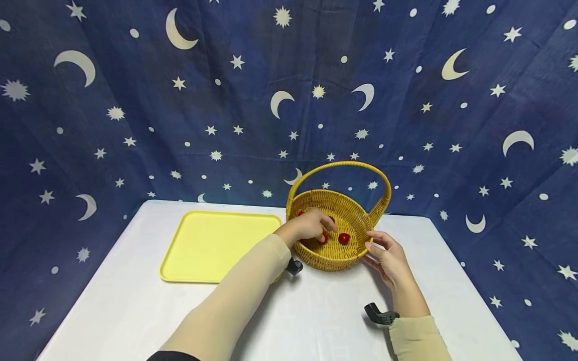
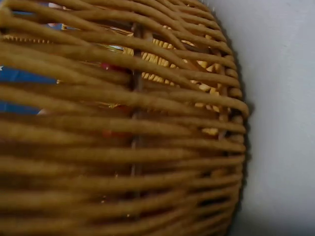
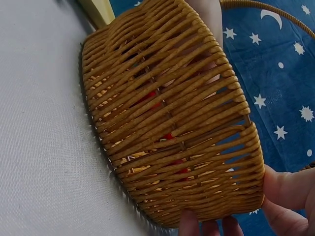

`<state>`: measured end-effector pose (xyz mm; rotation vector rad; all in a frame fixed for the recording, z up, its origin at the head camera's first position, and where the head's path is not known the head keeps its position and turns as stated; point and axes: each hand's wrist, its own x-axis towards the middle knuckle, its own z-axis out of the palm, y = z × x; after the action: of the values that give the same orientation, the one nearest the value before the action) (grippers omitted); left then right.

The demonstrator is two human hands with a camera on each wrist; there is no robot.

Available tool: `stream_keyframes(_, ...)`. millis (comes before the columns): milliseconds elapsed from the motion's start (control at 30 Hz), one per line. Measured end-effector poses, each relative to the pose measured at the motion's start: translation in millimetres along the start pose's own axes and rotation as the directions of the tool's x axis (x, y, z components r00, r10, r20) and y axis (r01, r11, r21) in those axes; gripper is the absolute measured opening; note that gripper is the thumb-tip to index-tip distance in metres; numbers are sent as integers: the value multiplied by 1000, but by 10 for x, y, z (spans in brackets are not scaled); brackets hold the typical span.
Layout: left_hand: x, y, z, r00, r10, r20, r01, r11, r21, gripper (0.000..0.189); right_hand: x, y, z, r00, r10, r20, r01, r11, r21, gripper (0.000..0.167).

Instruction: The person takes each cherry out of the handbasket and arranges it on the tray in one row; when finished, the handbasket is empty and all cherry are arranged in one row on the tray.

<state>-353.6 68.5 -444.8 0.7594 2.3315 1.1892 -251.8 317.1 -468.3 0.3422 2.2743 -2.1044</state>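
Observation:
A yellow-brown wicker basket (image 1: 328, 263) with a tall arched handle stands on the table. Small red, round, fruit-like things, among them one glossy piece (image 1: 344, 238), lie inside it. My left hand (image 1: 309, 225) reaches over the near left rim into the basket, fingers bent, its thumb against another red piece (image 1: 324, 237); whether the fingers pinch that piece is hidden. At the right side, my right hand (image 1: 390, 255) holds the basket's rim, thumb and fingers on either side of the wall. Only the woven wall (image 2: 123, 123) fills the left wrist view, with red showing faintly through its gaps.
A shallow yellow tray (image 1: 217, 245) lies left of the basket, partly behind my left forearm. White cloth covers the table (image 1: 311, 321). Behind it hangs a dark blue curtain (image 1: 253, 75) with moons and stars. A black wrist-camera mount (image 1: 381, 315) juts from the right wrist.

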Motion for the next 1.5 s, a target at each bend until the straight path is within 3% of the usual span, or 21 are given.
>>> stream_keyframes(100, 57, -7, 48, 998, -14, 56, 13, 1000, 16, 44, -12, 3, -10, 1000, 10, -6, -10, 1000, 19, 40)
stream_keyframes(267, 127, -24, 121, 996, -29, 87, 16, 988, 152, 34, -37, 4, 3, 1000, 25, -9, -25, 999, 20, 41)
stream_keyframes(367, 149, -15, 122, 999, -5, 43, -2, 986, 165, 31, -30, -7, 12, 1000, 15, -12, -15, 1000, 16, 42)
stream_keyframes(533, 127, 30, 93, 995, 67, -77, -65, 997, 32, 32, -4, -17, 24, 1000, 9, -19, -9, 1000, 9, 43)
stream_keyframes(600, 71, 59, 65, 990, 77, -117, -80, 997, -21, 33, 4, -16, 38, 1000, 15, -19, -15, 1000, 4, 44)
stream_keyframes(733, -123, 153, -31, 981, 121, -153, -127, 992, -25, 34, 8, -15, 52, 999, 24, -28, -24, 1000, -4, 45)
stream_keyframes(967, -722, 228, -321, 958, 202, -204, -212, 977, -26, 35, -8, -22, 49, 999, 25, -34, -25, 1000, 0, 46)
stream_keyframes(1067, -989, 169, -461, 947, 196, -255, -219, 974, -62, 35, -4, -26, 38, 999, 25, -35, -25, 1000, 14, 45)
stream_keyframes(1233, -1296, -75, -674, 934, 111, -340, -172, 973, -156, 34, 2, -38, 37, 999, 26, -38, -26, 1000, 18, 44)
stream_keyframes(1367, -1345, -357, -762, 925, 13, -381, -97, 974, -203, 35, 6, -30, 42, 999, 20, -36, -19, 999, 34, 42)
stream_keyframes(1500, -1249, -654, -760, 920, -54, -389, -15, 985, -172, 37, 4, -18, 41, 999, 26, -33, -24, 999, 42, 43)
